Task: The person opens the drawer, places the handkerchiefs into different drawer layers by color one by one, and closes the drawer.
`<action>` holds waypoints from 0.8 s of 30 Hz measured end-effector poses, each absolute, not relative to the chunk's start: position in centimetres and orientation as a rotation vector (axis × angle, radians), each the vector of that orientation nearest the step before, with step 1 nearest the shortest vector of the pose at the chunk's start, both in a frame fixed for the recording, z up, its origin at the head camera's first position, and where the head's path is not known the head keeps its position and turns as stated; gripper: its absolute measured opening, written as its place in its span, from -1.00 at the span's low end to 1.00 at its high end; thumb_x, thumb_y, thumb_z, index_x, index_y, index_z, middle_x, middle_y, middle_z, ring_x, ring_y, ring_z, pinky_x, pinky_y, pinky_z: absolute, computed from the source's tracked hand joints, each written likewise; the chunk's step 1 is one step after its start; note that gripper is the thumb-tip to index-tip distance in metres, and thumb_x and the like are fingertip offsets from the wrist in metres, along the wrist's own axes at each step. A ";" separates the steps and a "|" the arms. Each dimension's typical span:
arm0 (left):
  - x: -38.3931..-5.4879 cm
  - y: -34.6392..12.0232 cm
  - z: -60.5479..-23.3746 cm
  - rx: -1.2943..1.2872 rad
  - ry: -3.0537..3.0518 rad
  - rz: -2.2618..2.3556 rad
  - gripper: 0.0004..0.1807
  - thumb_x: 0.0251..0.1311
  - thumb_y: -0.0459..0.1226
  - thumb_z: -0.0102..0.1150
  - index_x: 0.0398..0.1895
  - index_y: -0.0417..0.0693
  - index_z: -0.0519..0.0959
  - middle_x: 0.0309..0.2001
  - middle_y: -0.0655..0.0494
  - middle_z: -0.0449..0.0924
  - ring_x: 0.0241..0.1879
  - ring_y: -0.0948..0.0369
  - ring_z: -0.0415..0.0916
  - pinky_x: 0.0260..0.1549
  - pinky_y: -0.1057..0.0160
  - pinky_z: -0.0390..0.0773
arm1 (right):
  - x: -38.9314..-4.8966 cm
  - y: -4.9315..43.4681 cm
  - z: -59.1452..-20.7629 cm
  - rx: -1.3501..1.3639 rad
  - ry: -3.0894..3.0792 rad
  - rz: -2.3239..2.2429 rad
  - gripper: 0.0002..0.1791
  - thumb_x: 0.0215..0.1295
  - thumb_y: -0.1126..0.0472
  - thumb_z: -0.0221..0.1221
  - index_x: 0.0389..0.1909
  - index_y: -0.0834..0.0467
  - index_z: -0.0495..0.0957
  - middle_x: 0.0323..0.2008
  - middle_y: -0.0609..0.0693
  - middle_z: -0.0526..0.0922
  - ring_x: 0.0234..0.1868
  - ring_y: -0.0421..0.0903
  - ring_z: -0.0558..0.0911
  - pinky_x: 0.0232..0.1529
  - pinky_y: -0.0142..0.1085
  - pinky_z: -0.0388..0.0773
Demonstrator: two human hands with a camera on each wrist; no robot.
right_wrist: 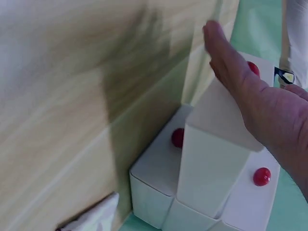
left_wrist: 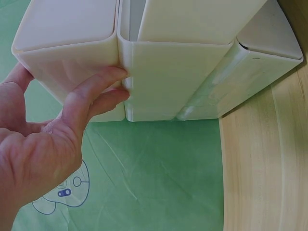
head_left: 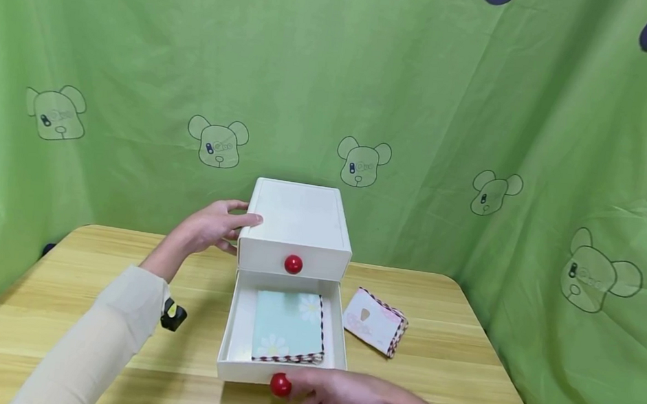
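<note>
A green curtain [head_left: 312, 77] printed with bear heads [head_left: 220, 145] hangs behind and beside a wood-grain table [head_left: 443, 356].

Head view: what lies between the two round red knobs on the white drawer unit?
Folded pale-blue flower-print cloth with checkered edging, lying inside the open white rectangular drawer; the head view shows it.

Plain cream sleeves [head_left: 96, 339], black yellow-marked piece [head_left: 173, 319] at the left cuff [head_left: 149, 292], bare fingers [head_left: 247, 220]

Cloth [head_left: 288, 325] in drawer [head_left: 248, 372]; second cloth [head_left: 373, 322] right, perhaps touching it.
</note>
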State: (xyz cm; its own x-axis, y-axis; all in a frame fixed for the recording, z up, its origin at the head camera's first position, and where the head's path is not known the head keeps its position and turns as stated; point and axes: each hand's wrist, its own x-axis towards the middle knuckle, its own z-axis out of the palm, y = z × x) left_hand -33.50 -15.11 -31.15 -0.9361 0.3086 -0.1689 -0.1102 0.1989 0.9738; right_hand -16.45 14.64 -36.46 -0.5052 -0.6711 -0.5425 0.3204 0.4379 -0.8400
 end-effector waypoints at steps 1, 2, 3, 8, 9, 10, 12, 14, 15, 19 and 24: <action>-33.5 -15.1 -31.1 0.186 2.153 1.792 -0.01 0.19 -0.03 0.24 0.51 -0.06 -0.16 0.18 -0.27 0.40 0.02 -0.10 0.53 -0.17 0.02 0.68 | -16.4 14.6 -36.6 -0.299 1.695 -1.270 -0.41 0.41 -0.16 -0.10 0.12 0.27 0.38 -0.16 0.16 0.66 -0.21 -0.09 0.64 -0.16 -0.31 0.63; -33.5 -15.1 -31.1 0.186 2.153 1.791 0.00 0.19 -0.02 0.24 0.51 -0.06 -0.16 0.18 -0.27 0.40 0.03 -0.10 0.53 -0.17 0.02 0.68 | -16.4 14.6 -36.8 -0.294 1.684 -1.279 -0.41 0.41 -0.15 -0.10 0.16 0.27 0.35 -0.14 0.17 0.65 -0.18 -0.08 0.63 -0.12 -0.29 0.63; -33.5 -15.1 -31.1 0.184 2.152 1.790 0.00 0.18 -0.02 0.24 0.51 -0.06 -0.16 0.18 -0.26 0.40 0.03 -0.10 0.53 -0.17 0.02 0.68 | -16.4 14.5 -36.9 -0.285 1.665 -1.287 -0.39 0.41 -0.16 -0.11 0.19 0.27 0.32 -0.12 0.17 0.64 -0.16 -0.08 0.62 -0.07 -0.28 0.62; -33.6 -15.1 -31.2 0.172 2.155 1.793 0.00 0.18 -0.02 0.24 0.51 -0.07 -0.15 0.18 -0.26 0.41 0.04 -0.11 0.53 -0.17 0.02 0.68 | -16.2 14.2 -37.3 -0.263 1.565 -1.414 -0.39 0.42 -0.13 -0.08 0.24 0.28 0.26 -0.05 0.24 0.60 -0.10 -0.04 0.61 0.09 -0.18 0.57; -33.6 -15.1 -31.3 0.165 2.156 1.794 -0.01 0.18 -0.02 0.25 0.51 -0.07 -0.14 0.17 -0.26 0.41 0.03 -0.11 0.53 -0.17 0.02 0.68 | -16.1 14.1 -37.4 -0.246 1.548 -1.447 -0.39 0.41 -0.12 -0.05 0.22 0.28 0.28 -0.05 0.24 0.60 -0.09 -0.04 0.62 0.09 -0.19 0.57; -33.6 -15.2 -31.3 0.163 2.155 1.795 -0.01 0.18 -0.02 0.25 0.51 -0.07 -0.14 0.17 -0.26 0.41 0.03 -0.11 0.53 -0.18 0.02 0.68 | -16.0 14.0 -37.5 -0.226 1.533 -1.481 -0.40 0.40 -0.12 -0.03 0.21 0.28 0.29 -0.05 0.24 0.60 -0.09 -0.04 0.62 0.09 -0.19 0.57; -33.6 -15.2 -31.3 0.160 2.153 1.796 -0.01 0.17 -0.03 0.25 0.51 -0.07 -0.14 0.17 -0.26 0.41 0.03 -0.10 0.53 -0.18 0.02 0.68 | -15.7 13.8 -37.6 -0.176 1.502 -1.544 -0.41 0.38 -0.10 0.02 0.18 0.29 0.33 -0.04 0.24 0.60 -0.09 -0.04 0.63 0.10 -0.19 0.57; -33.6 -15.2 -31.2 0.160 2.151 1.797 -0.01 0.18 -0.03 0.25 0.51 -0.06 -0.14 0.17 -0.26 0.41 0.02 -0.10 0.54 -0.18 0.01 0.68 | -15.5 13.6 -37.7 -0.127 1.487 -1.596 -0.42 0.36 -0.08 0.06 0.16 0.31 0.35 -0.05 0.24 0.61 -0.09 -0.04 0.64 0.10 -0.19 0.57; -33.6 -15.2 -31.2 0.162 2.150 1.797 -0.01 0.18 -0.03 0.24 0.51 -0.06 -0.14 0.17 -0.26 0.41 0.02 -0.10 0.54 -0.17 0.01 0.68 | -15.5 13.5 -37.7 -0.112 1.483 -1.615 -0.42 0.35 -0.07 0.08 0.14 0.32 0.37 -0.05 0.25 0.61 -0.09 -0.03 0.65 0.10 -0.18 0.57; -33.6 -15.1 -31.2 0.175 2.148 1.796 -0.01 0.19 -0.03 0.23 0.51 -0.07 -0.16 0.18 -0.27 0.41 0.02 -0.10 0.54 -0.17 0.01 0.68 | -15.2 13.1 -37.8 -0.079 1.491 -1.668 -0.45 0.34 -0.02 0.10 0.11 0.36 0.39 -0.06 0.28 0.61 -0.10 0.01 0.66 0.08 -0.17 0.58; -33.7 -15.2 -31.3 0.181 2.147 1.798 -0.01 0.20 -0.04 0.23 0.51 -0.06 -0.17 0.18 -0.27 0.40 0.02 -0.10 0.53 -0.16 0.01 0.68 | -15.1 12.8 -37.8 -0.056 1.513 -1.718 -0.50 0.36 0.04 0.10 0.10 0.37 0.39 -0.11 0.27 0.64 -0.14 0.00 0.68 0.04 -0.17 0.61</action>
State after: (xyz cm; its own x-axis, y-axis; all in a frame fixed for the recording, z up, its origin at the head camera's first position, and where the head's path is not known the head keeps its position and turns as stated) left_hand -33.67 -15.16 -31.33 -0.9361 0.3071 -0.1714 -0.1149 0.1936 0.9743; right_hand -15.12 12.77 -37.84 -0.6573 -0.5914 -0.4671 0.5381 0.0656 -0.8403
